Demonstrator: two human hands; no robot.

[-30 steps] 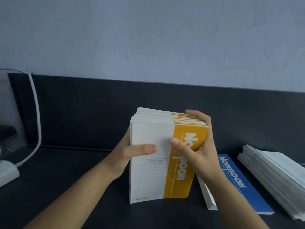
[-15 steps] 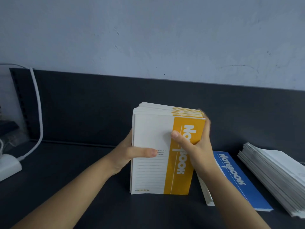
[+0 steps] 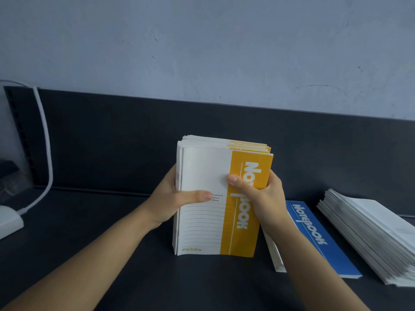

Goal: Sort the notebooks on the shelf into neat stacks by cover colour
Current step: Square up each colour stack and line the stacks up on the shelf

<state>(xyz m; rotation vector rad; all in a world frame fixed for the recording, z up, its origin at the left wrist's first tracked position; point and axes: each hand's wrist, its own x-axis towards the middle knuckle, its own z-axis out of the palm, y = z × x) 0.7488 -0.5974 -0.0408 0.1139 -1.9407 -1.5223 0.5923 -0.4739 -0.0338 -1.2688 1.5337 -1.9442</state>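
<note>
A stack of yellow-and-white notebooks [image 3: 208, 225] stands upright on its lower edge on the dark shelf [image 3: 89, 243], cover facing me. My left hand [image 3: 173, 203] grips its left side, thumb across the cover. On the right side my right hand [image 3: 258, 196] holds the yellow spine edge, thumb on the cover. Just to the right lies a stack topped by a blue notebook [image 3: 318, 239], flat on the shelf. Further right sits a slanted pile of white-covered notebooks [image 3: 368, 232].
A dark back panel [image 3: 112, 140] rises behind the shelf, with a grey wall above. At the far left, a white cable [image 3: 45, 140] runs down to a white device [image 3: 9, 223].
The yellow stack has been lowered slightly and set squarer on the shelf. My right hand slid from the top corner down the right edge.
</note>
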